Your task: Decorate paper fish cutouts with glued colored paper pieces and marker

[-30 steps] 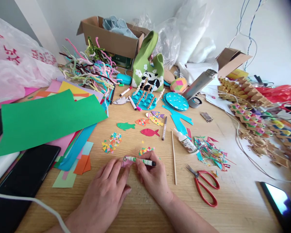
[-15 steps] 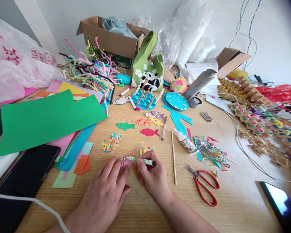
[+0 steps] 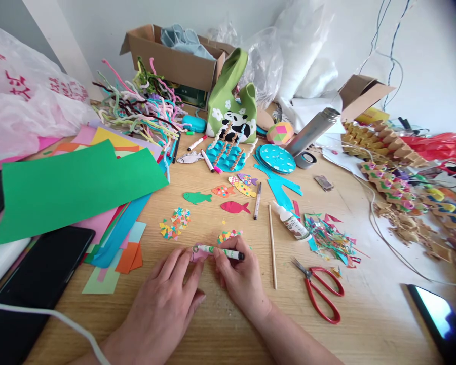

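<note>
A white felt-tip marker [image 3: 231, 253] with green print and a black end is pinched in the fingers of my right hand [image 3: 241, 281]. Its tip points left, at a small pink paper piece [image 3: 200, 253] with a round mark at its left end. Part of that paper is hidden under my left hand [image 3: 171, 289], whose fingers lie stretched over it, thumb apart on the table. Just beyond my hands are confetti dots [image 3: 228, 236] and a heap of tiny paper triangles [image 3: 180, 218]. Farther back lie cut-out paper fish, among them a green fish [image 3: 196, 197] and a red fish [image 3: 234, 207].
Right of my hands lie a wooden stick [image 3: 272, 248], red-handled scissors [image 3: 321, 291], a glue bottle [image 3: 292, 223] and paper scraps [image 3: 332, 235]. Coloured sheets [image 3: 76, 187] and a black phone [image 3: 45, 263] are on the left. A steel flask [image 3: 313, 132] stands behind.
</note>
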A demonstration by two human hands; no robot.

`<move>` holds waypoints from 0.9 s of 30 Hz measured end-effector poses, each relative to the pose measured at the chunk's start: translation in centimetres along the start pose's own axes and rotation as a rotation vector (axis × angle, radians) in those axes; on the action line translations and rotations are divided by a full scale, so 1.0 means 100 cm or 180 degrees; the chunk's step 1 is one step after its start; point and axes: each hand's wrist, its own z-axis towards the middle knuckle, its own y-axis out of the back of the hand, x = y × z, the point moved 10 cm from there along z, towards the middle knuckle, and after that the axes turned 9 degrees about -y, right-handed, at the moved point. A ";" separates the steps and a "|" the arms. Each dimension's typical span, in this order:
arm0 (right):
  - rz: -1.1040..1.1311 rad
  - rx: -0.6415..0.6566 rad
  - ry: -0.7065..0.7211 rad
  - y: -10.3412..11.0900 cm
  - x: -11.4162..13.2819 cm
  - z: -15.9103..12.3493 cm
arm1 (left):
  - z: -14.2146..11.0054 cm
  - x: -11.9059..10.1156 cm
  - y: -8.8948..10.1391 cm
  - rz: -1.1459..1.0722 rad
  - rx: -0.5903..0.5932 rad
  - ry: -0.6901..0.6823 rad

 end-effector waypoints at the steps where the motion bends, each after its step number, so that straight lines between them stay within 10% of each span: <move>1: -0.0003 0.0019 0.0006 0.000 0.000 0.000 | 0.000 0.000 0.000 0.0001 0.0003 -0.0003; 27: -0.0119 -0.0133 0.0290 0.006 0.013 -0.003 | 0.000 0.001 -0.001 0.0027 0.0024 0.0017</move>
